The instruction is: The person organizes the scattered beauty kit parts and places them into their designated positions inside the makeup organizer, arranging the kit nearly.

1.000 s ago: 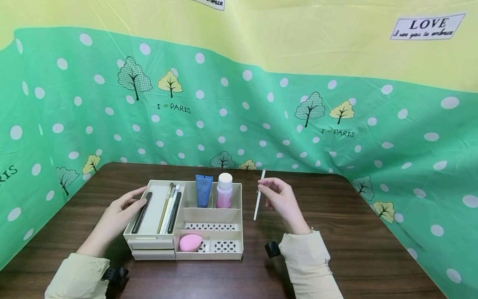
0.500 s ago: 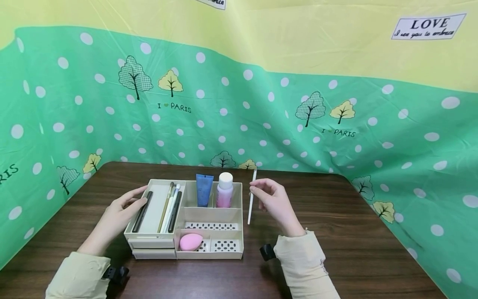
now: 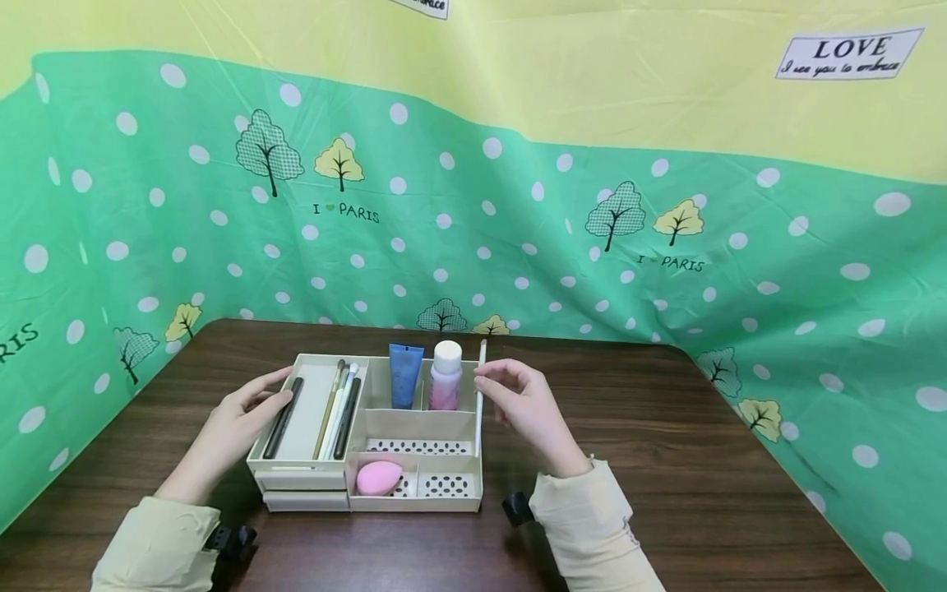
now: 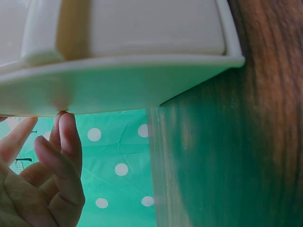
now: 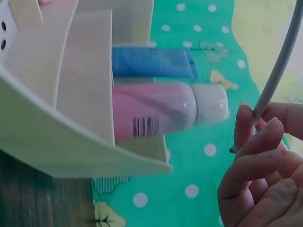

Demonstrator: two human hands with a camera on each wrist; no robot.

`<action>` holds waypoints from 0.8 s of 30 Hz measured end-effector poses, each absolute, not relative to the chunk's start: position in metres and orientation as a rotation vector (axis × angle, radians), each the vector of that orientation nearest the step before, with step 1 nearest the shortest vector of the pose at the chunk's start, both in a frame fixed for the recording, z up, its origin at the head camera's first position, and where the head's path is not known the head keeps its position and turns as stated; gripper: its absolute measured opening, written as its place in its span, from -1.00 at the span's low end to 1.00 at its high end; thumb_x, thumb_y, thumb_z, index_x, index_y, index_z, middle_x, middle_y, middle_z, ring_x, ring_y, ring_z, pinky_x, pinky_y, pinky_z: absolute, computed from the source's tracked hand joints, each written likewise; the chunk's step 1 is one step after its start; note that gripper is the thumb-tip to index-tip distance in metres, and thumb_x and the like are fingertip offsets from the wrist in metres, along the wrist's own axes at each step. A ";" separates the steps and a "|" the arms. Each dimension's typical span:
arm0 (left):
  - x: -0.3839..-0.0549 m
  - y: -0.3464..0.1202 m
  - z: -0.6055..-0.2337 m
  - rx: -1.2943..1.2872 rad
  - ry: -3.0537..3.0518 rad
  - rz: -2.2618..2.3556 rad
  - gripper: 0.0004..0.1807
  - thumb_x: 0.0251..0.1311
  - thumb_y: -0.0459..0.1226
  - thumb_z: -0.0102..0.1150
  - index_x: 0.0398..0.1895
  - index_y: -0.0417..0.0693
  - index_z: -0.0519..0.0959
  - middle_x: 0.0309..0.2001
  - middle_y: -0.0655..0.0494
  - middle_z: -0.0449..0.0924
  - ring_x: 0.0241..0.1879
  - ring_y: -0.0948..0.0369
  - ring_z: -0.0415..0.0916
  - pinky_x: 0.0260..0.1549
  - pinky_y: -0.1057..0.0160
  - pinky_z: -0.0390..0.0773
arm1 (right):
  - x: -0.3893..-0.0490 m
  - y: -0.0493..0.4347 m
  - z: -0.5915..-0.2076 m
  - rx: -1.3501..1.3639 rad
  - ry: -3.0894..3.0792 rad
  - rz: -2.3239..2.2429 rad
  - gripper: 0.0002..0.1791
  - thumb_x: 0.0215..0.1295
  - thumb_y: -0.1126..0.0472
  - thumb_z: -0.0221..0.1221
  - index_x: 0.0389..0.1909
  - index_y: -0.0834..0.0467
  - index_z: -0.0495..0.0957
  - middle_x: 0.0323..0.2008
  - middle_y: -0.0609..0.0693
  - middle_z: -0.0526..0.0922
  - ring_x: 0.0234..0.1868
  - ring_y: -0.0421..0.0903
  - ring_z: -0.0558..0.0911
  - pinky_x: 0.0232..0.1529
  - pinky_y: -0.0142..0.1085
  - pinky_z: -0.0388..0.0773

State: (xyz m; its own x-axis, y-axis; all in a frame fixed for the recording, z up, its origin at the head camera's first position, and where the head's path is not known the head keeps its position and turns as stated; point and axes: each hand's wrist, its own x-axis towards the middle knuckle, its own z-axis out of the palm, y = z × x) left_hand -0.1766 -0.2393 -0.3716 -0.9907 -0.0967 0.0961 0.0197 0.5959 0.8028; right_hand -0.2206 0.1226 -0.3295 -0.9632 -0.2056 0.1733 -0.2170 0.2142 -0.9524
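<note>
A cream makeup organizer [image 3: 422,506] stands on the table. In the head view my left hand [image 3: 235,423] grips its left rim, thumb over the edge beside a black stick [image 3: 284,418]. The left wrist view has fingertips against the outer wall. My right hand [image 3: 527,403] pinches a slim white makeup brush [image 3: 479,415] between thumb and fingers. This brush stands nearly upright and overlaps the organizer's right wall in the head view; in the right wrist view it has a dark tip [image 5: 232,150]. Several brushes [image 3: 340,415] lie in the left tray.
A blue tube [image 3: 405,376] and a pink bottle with white cap [image 3: 445,378] stand in the back compartments. A pink makeup sponge [image 3: 379,478] lies at the front. Drawers [image 3: 307,500] are under the left tray. Green dotted cloth [image 3: 444,205] hangs behind the brown table [image 3: 666,460].
My right hand has moved left with the white brush, from beside the organizer to its right wall. The left hand stays at the left rim.
</note>
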 end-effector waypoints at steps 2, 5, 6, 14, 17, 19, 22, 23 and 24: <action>-0.176 -0.240 -0.372 0.071 -2.689 -1.357 -0.38 0.48 0.01 -0.07 0.50 -0.04 0.25 0.23 -0.38 0.45 0.20 -0.20 0.41 0.09 -0.15 0.37 | -0.219 0.118 -0.330 0.456 -2.445 1.920 -0.78 0.32 0.30 0.22 -0.07 0.33 0.60 -0.45 -0.07 0.55 -0.69 -0.20 0.35 -0.62 -0.37 0.31; -0.175 -0.240 -0.371 0.077 -2.691 -1.363 -0.37 0.48 0.02 -0.07 0.50 -0.02 0.24 0.25 -0.38 0.43 0.22 -0.20 0.39 0.10 -0.17 0.37 | -0.215 0.111 -0.330 0.511 -2.453 1.923 -0.76 0.32 0.31 0.22 -0.07 0.37 0.59 -0.46 -0.08 0.55 -0.69 -0.21 0.34 -0.63 -0.38 0.31; -0.176 -0.239 -0.371 0.076 -2.688 -1.367 -0.37 0.48 0.02 -0.07 0.50 -0.02 0.24 0.26 -0.38 0.43 0.22 -0.20 0.39 0.11 -0.17 0.36 | -0.214 0.109 -0.331 0.519 -2.458 1.923 -0.76 0.32 0.30 0.22 -0.07 0.37 0.59 -0.46 -0.08 0.55 -0.68 -0.21 0.34 -0.63 -0.38 0.31; -0.177 -0.239 -0.371 0.062 -2.674 -1.362 -0.39 0.48 0.00 -0.06 0.49 -0.04 0.26 0.25 -0.37 0.45 0.20 -0.18 0.42 0.10 -0.13 0.39 | -0.210 0.094 -0.336 0.553 -2.480 1.934 -0.78 0.31 0.29 0.25 -0.10 0.34 0.62 -0.41 -0.05 0.61 -0.69 -0.23 0.34 -0.62 -0.40 0.33; -0.177 -0.238 -0.371 0.061 -2.673 -1.364 -0.39 0.48 -0.01 -0.06 0.49 -0.05 0.25 0.26 -0.37 0.44 0.21 -0.18 0.41 0.11 -0.14 0.38 | -0.208 0.090 -0.336 0.578 -2.478 1.962 -0.77 0.31 0.28 0.25 -0.11 0.35 0.61 -0.36 -0.02 0.66 -0.70 -0.24 0.33 -0.62 -0.41 0.32; -0.177 -0.238 -0.371 0.061 -2.673 -1.372 -0.39 0.48 0.00 -0.06 0.50 -0.05 0.25 0.26 -0.38 0.43 0.22 -0.19 0.40 0.11 -0.15 0.38 | -0.208 0.087 -0.336 0.592 -2.470 1.978 -0.77 0.31 0.28 0.25 -0.11 0.36 0.61 -0.35 -0.01 0.66 -0.70 -0.24 0.33 -0.61 -0.41 0.32; -0.177 -0.238 -0.371 0.068 -2.674 -1.377 -0.38 0.48 0.00 -0.07 0.50 -0.04 0.25 0.26 -0.37 0.43 0.22 -0.19 0.39 0.12 -0.16 0.37 | -0.207 0.083 -0.334 0.620 -2.464 1.983 -0.76 0.30 0.28 0.25 -0.11 0.36 0.62 -0.34 0.00 0.65 -0.69 -0.22 0.34 -0.59 -0.41 0.35; -0.177 -0.238 -0.370 0.068 -2.673 -1.381 -0.38 0.48 0.01 -0.07 0.50 -0.04 0.25 0.26 -0.38 0.43 0.22 -0.20 0.39 0.12 -0.16 0.36 | -0.207 0.081 -0.333 0.633 -2.464 1.978 -0.75 0.30 0.27 0.25 -0.10 0.36 0.62 -0.34 0.01 0.64 -0.68 -0.21 0.34 -0.59 -0.40 0.36; -0.177 -0.238 -0.370 0.071 -2.674 -1.384 -0.38 0.48 0.01 -0.07 0.50 -0.03 0.25 0.26 -0.38 0.42 0.22 -0.20 0.39 0.12 -0.17 0.36 | -0.207 0.079 -0.332 0.645 -2.469 1.965 -0.76 0.30 0.27 0.25 -0.11 0.35 0.63 -0.34 0.02 0.64 -0.68 -0.20 0.35 -0.58 -0.39 0.37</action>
